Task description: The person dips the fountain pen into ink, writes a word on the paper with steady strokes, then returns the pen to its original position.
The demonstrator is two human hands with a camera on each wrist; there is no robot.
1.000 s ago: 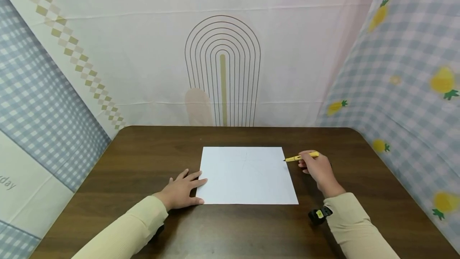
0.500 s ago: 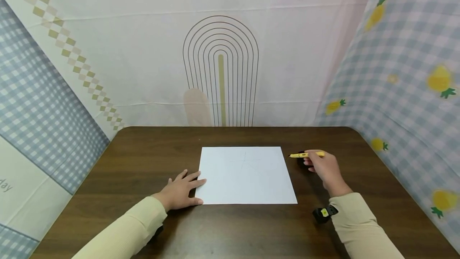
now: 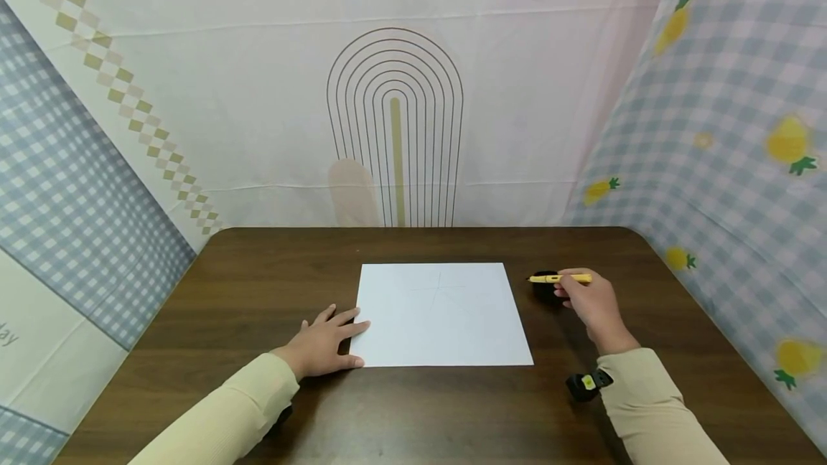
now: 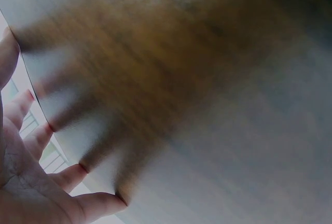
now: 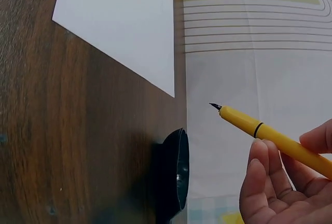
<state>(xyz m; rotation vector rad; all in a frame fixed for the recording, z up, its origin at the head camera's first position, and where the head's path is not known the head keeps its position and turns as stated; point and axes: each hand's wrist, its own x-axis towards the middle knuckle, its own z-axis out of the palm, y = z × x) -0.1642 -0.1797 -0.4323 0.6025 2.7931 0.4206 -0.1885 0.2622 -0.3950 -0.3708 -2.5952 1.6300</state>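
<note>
A white sheet of paper [image 3: 446,329] lies on the table, with faint thin crossing lines on its upper part. My left hand [image 3: 321,344] rests with spread fingers on the sheet's left edge; in the left wrist view its fingertips [image 4: 78,169] press down on the surface. To the right of the paper, my right hand [image 3: 594,306] pinches a yellow fountain pen [image 5: 282,142] between thumb and fingers. The pen's dark nib points left, clear of the sheet. Beneath the pen and close to that hand sits a small black dish [image 5: 174,175], partly covered in the head view.
The dark brown wooden table [image 3: 413,415] reaches back to a pale patterned curtain [image 3: 517,128]. Checked cloth [image 3: 730,128] hangs along the right side, and more on the left. A black wrist device [image 3: 588,382] hangs at the right cuff.
My right hand has moved right, carrying the pen away from the paper's right edge. More of the black dish now shows under it. The left hand stays on the sheet.
</note>
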